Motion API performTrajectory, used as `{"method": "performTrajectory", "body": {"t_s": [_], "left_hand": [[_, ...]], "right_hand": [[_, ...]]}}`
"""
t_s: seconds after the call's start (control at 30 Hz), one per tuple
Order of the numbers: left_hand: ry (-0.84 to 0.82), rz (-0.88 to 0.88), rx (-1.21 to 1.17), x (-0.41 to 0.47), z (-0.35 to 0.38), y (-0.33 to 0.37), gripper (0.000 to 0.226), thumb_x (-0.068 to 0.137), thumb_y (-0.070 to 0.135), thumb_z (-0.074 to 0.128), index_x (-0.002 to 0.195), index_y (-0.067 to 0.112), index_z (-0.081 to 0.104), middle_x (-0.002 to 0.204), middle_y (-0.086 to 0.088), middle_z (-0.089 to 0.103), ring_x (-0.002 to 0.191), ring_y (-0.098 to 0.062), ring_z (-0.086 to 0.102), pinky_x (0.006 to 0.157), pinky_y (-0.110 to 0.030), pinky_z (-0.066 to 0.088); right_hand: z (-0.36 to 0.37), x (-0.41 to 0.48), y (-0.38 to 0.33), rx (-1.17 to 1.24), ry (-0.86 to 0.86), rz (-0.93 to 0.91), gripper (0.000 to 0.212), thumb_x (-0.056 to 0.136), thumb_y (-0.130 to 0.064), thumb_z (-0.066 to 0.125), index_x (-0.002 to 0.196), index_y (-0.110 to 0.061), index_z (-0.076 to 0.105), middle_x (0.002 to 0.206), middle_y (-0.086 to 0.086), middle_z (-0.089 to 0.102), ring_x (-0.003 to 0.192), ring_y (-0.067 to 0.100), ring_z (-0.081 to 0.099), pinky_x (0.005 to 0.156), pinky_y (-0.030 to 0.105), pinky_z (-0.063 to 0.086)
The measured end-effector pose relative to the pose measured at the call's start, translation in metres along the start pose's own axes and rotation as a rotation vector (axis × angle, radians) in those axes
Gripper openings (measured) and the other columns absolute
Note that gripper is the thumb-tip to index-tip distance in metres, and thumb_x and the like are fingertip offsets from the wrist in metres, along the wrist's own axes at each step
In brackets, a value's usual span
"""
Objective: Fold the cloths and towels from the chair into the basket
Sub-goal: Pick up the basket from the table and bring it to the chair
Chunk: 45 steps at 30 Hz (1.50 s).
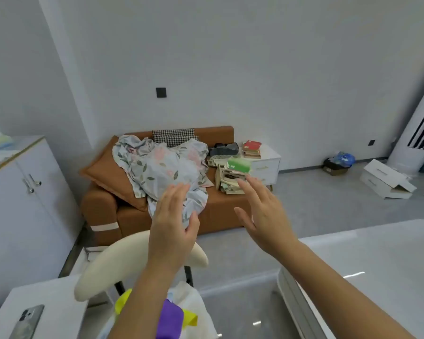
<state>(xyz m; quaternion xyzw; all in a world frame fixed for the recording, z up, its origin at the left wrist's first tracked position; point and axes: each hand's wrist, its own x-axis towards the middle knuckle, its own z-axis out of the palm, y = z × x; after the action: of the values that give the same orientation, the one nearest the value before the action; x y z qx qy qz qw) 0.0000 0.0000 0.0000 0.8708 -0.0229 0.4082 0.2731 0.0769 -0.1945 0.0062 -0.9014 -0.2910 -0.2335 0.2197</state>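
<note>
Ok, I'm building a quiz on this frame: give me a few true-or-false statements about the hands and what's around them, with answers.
The left hand and the right hand both hold nothing: true.
A purple cloth lies below the cream backrest of the chair: true.
The floral sheet is folded neatly on the sofa: false, it lies crumpled.
The phone lies on the sofa: false, it lies on the white table at lower left.
</note>
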Motion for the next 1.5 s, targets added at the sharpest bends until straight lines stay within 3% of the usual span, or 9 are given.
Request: {"method": "performTrajectory", "body": {"t_s": [0.17, 0.27, 0.4, 0.67, 1.03, 1.17, 1.5], "left_hand": [[-0.116, -0.075, -0.048, -0.007, 0.043, 0.046, 0.05, 0.085, 0.02, 0.054, 0.134, 0.017, 0.046, 0.134, 0.001, 0.048, 0.131, -0.01, 0.034, 0.108, -0.018, 0.026], [-0.237, -0.1, -0.036, -0.012, 0.064, 0.055, 0.048, 0.085, 0.026, 0.053, 0.132, 0.017, 0.049, 0.133, 0.002, 0.05, 0.128, -0.009, 0.035, 0.106, -0.027, 0.033], [-0.314, -0.129, -0.027, -0.012, 0.088, 0.065, 0.047, 0.09, 0.023, 0.059, 0.136, 0.02, 0.046, 0.137, 0.004, 0.047, 0.129, -0.008, 0.034, 0.103, -0.021, 0.027], [-0.424, -0.134, -0.049, 0.004, 0.15, 0.096, 0.047, 0.093, 0.026, 0.056, 0.138, 0.022, 0.044, 0.141, 0.004, 0.045, 0.134, -0.012, 0.034, 0.111, -0.034, 0.033], [-0.34, -0.179, 0.014, -0.016, 0.245, 0.213, 0.046, 0.093, 0.025, 0.055, 0.137, 0.021, 0.044, 0.14, 0.004, 0.045, 0.135, -0.011, 0.032, 0.108, -0.028, 0.03], [-0.336, -0.234, 0.016, -0.037, 0.282, 0.277, 0.047, 0.093, 0.026, 0.054, 0.139, 0.022, 0.041, 0.143, 0.005, 0.041, 0.137, -0.008, 0.027, 0.105, -0.018, 0.022], [-0.387, -0.206, 0.011, -0.028, 0.402, 0.385, 0.045, 0.093, 0.024, 0.054, 0.137, 0.02, 0.044, 0.142, 0.003, 0.043, 0.137, -0.01, 0.028, 0.102, -0.018, 0.024]], "right_hand": [[-0.013, -0.017, 0.064, -0.036, -0.149, 0.003, 0.058, 0.095, -0.04, 0.047, 0.147, -0.023, 0.027, 0.155, 0.002, 0.026, 0.141, 0.021, 0.027, 0.11, 0.039, 0.031], [-0.011, -0.033, 0.089, -0.061, -0.21, -0.049, 0.056, 0.093, -0.038, 0.048, 0.144, -0.02, 0.034, 0.152, 0.005, 0.032, 0.139, 0.025, 0.033, 0.107, 0.042, 0.037], [-0.012, -0.042, 0.117, -0.174, -0.266, -0.12, 0.056, 0.09, -0.035, 0.059, 0.14, -0.019, 0.041, 0.147, 0.008, 0.041, 0.134, 0.029, 0.042, 0.1, 0.043, 0.043], [-0.04, -0.045, 0.174, -0.201, -0.229, -0.03, 0.056, 0.093, -0.036, 0.055, 0.143, -0.02, 0.037, 0.15, 0.006, 0.037, 0.136, 0.027, 0.038, 0.105, 0.04, 0.037], [-0.102, -0.075, 0.302, -0.265, -0.271, -0.169, 0.056, 0.089, -0.038, 0.061, 0.138, -0.02, 0.043, 0.145, 0.007, 0.044, 0.132, 0.029, 0.044, 0.102, 0.04, 0.041], [-0.139, -0.094, 0.354, -0.272, -0.3, -0.219, 0.056, 0.09, -0.039, 0.059, 0.139, -0.02, 0.041, 0.146, 0.007, 0.043, 0.134, 0.029, 0.041, 0.104, 0.04, 0.04], [-0.204, -0.145, 0.5, -0.268, -0.352, -0.173, 0.055, 0.09, -0.036, 0.06, 0.139, -0.018, 0.043, 0.144, 0.01, 0.045, 0.132, 0.031, 0.044, 0.101, 0.044, 0.042]]}}
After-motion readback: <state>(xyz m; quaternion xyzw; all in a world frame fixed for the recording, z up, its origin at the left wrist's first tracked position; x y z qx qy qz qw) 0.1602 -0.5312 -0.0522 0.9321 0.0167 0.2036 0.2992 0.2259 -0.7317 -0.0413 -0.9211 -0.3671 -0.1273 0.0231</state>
